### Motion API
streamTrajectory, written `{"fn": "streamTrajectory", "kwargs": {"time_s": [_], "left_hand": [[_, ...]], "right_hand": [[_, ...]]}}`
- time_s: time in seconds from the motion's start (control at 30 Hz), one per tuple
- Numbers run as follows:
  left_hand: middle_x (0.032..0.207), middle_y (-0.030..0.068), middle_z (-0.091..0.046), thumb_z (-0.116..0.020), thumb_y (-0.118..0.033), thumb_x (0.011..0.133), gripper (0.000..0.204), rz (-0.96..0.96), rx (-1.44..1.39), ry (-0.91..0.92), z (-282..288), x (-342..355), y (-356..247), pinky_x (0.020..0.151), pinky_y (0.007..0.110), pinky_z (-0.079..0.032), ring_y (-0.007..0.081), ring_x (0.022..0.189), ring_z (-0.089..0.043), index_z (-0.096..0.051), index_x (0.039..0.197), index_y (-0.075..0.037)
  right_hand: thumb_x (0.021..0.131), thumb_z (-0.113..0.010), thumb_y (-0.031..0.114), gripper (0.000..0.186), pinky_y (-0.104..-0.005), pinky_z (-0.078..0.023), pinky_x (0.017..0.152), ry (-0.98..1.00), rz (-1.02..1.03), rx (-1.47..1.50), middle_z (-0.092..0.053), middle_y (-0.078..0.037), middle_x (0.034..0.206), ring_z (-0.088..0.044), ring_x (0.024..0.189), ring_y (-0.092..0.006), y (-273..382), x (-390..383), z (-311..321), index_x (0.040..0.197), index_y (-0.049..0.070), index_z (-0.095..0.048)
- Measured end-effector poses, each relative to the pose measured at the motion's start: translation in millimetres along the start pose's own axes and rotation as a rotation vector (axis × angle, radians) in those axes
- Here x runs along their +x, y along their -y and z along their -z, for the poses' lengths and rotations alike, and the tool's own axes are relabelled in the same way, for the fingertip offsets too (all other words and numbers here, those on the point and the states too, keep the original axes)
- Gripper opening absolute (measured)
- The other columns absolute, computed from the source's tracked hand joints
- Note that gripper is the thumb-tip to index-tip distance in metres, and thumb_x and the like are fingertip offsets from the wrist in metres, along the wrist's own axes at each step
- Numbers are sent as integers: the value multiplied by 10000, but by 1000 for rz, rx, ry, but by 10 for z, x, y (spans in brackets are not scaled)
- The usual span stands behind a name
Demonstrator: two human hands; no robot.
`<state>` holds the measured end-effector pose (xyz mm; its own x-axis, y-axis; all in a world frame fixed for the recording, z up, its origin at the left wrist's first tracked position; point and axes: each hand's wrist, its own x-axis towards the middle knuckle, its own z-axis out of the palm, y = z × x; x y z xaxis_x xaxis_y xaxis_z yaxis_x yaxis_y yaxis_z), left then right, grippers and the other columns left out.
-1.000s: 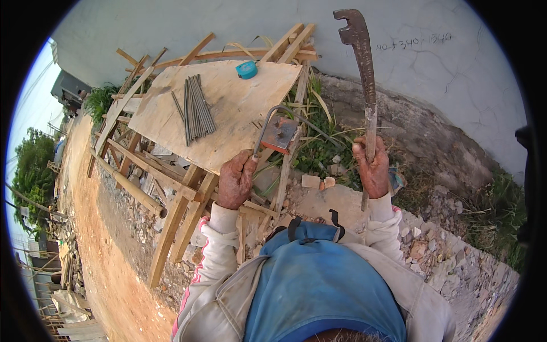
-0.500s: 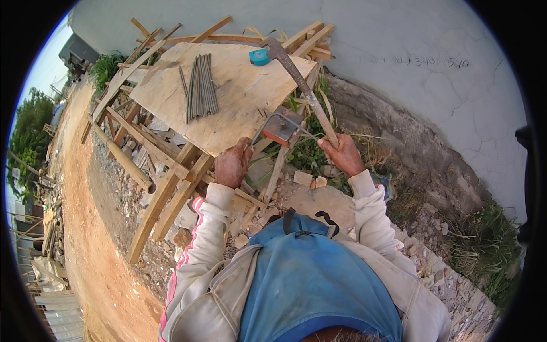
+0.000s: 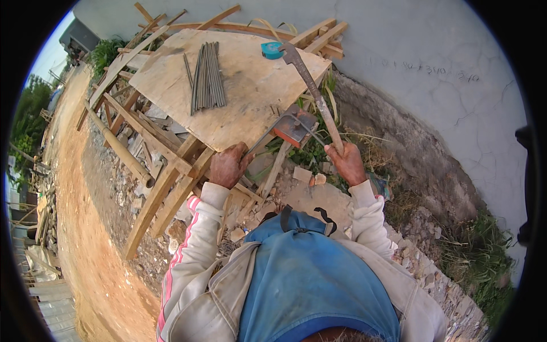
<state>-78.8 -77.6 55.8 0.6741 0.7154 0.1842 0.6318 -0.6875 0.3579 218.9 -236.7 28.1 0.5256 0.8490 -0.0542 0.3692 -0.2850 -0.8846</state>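
Observation:
A thin bent steel rod (image 3: 264, 138) runs from my left hand (image 3: 228, 165) to the metal block (image 3: 302, 130) at the board's near right corner. My left hand is closed around its end. From the block the rod slopes back to my right hand (image 3: 347, 163). That hand is closed on the handle of a long rusty bending bar (image 3: 319, 102) with a notched, hooked head. The rod's other end meets the fingers there; whether they grip it I cannot tell. The block has a dark top with upright pins and a reddish front side.
On the plywood board (image 3: 239, 85) lie a bundle of steel rods (image 3: 209, 80) and a teal tape measure (image 3: 272, 50). Wooden beams (image 3: 162, 199) and a bamboo pole (image 3: 122, 148) stick out at the left. A grey wall (image 3: 421, 34) rises on the right; rubble and weeds lie below.
The bent rod has come down from just above the block to rest at its pins. My left hand moved slightly left; the bending bar stays in my right hand. The view has shifted slightly.

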Motion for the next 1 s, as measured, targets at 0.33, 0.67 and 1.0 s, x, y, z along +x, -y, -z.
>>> {"fn": "streamTrajectory", "kwargs": {"time_s": [0.33, 0.67, 1.0], "left_hand": [[738, 142, -632, -698, -337, 904, 296, -41, -68, 17, 48, 90, 178, 602, 456, -499, 358, 681, -651, -581, 862, -69], [712, 103, -610, -704, -346, 886, 290, -187, 22, -72, 10, 210, 352, 613, 439, -478, 327, 648, -628, -596, 807, -88], [772, 133, -611, -720, -357, 870, 309, -103, 50, -19, 46, 183, 260, 695, 455, -442, 343, 766, -621, -619, 849, -66]], "right_hand": [[916, -718, 253, 300, -343, -436, 574, -63, -102, 183, -593, -41, 655, -521, 600, -118, 82, -139, -124, 880, -42, -679], [935, -715, 222, 243, -271, -324, 492, -69, -182, 176, -522, 32, 622, -429, 543, -65, 140, -143, -119, 871, -7, -665], [927, -723, 236, 269, -291, -377, 529, -41, -145, 177, -533, 8, 640, -457, 589, -82, 107, -126, -81, 872, -24, -674]]}}
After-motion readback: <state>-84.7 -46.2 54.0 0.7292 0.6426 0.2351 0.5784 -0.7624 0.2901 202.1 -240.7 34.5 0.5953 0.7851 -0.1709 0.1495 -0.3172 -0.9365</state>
